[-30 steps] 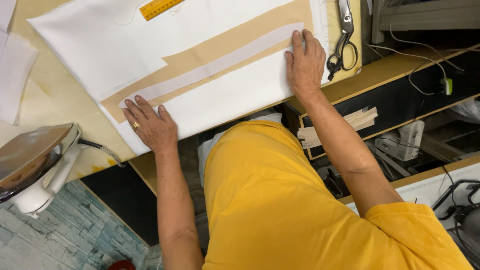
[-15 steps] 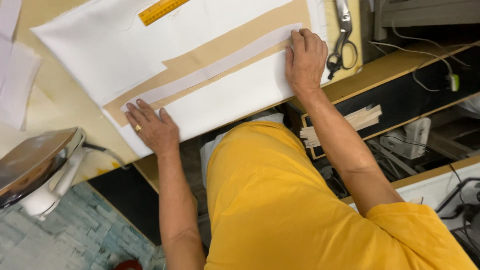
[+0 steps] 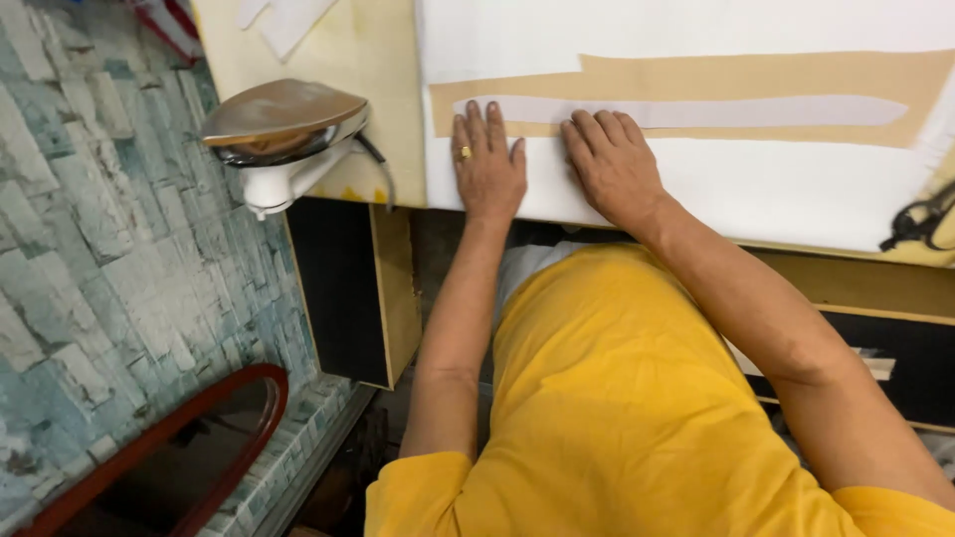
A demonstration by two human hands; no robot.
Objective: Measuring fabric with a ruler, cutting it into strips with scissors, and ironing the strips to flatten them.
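A large white fabric sheet (image 3: 776,189) lies on the tan worktable (image 3: 368,60). A tan band shows across it with a long pale strip (image 3: 716,111) laid along that band. My left hand (image 3: 487,164), with a ring on one finger, lies flat on the fabric's near left corner, fingertips at the strip's left end. My right hand (image 3: 615,164) presses flat right beside it, fingers spread toward the strip. Neither hand holds anything.
An electric iron (image 3: 284,134) rests tilted at the table's left near corner, its cord trailing right. Black scissors (image 3: 920,224) lie at the right edge. White paper pieces (image 3: 284,18) sit at the far left. Tiled floor and a red-rimmed object (image 3: 169,447) lie lower left.
My right hand has slid left along the fabric from the far right end to beside my left hand. The view has swung left, bringing the iron and floor further in.
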